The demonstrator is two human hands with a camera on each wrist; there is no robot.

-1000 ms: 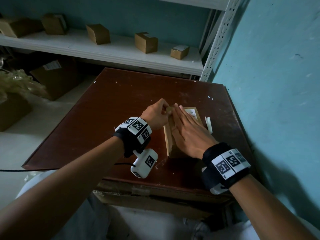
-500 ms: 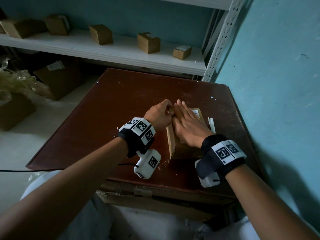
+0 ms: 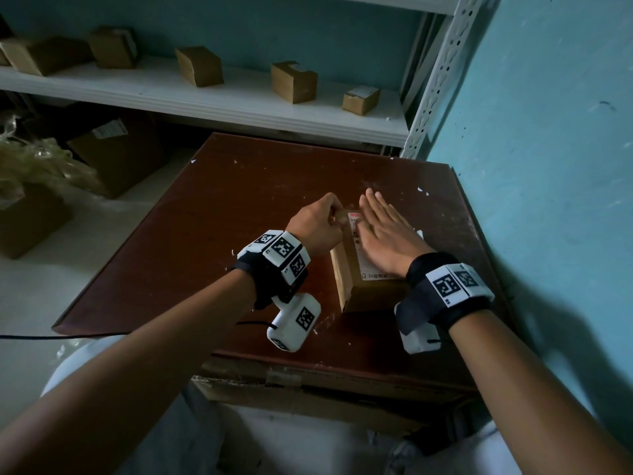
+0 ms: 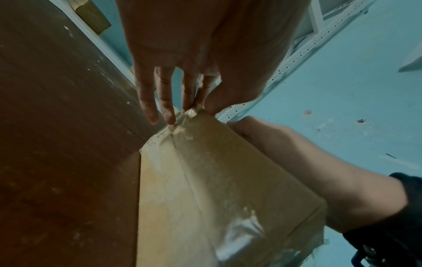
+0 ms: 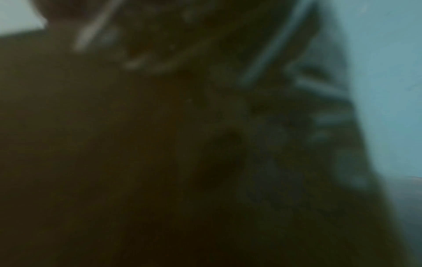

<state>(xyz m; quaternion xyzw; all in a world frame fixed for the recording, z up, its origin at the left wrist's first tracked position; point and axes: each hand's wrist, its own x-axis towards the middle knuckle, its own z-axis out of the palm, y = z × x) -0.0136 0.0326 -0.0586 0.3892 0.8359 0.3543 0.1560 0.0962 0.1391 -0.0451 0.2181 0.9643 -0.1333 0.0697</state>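
A small cardboard box (image 3: 346, 273) with a white label on top lies on the brown table (image 3: 219, 217), near its right side. My left hand (image 3: 317, 225) is at the box's far left corner and pinches a loose end of clear tape (image 4: 191, 112) between thumb and fingers. In the left wrist view the taped seam runs down the box (image 4: 205, 180). With straight fingers, my right hand (image 3: 383, 231) lies flat on the box top and holds it down. The right wrist view is dark and blurred.
A white shelf (image 3: 205, 97) behind the table carries several small cardboard boxes (image 3: 294, 82). A teal wall (image 3: 548, 166) runs close along the table's right edge. Larger cartons (image 3: 116, 149) stand on the floor at left. A carton (image 3: 308, 389) sits under the table's front edge.
My right hand slid rightward across the box top, uncovering the label. The left hand stays at the far left corner, still pinching there.
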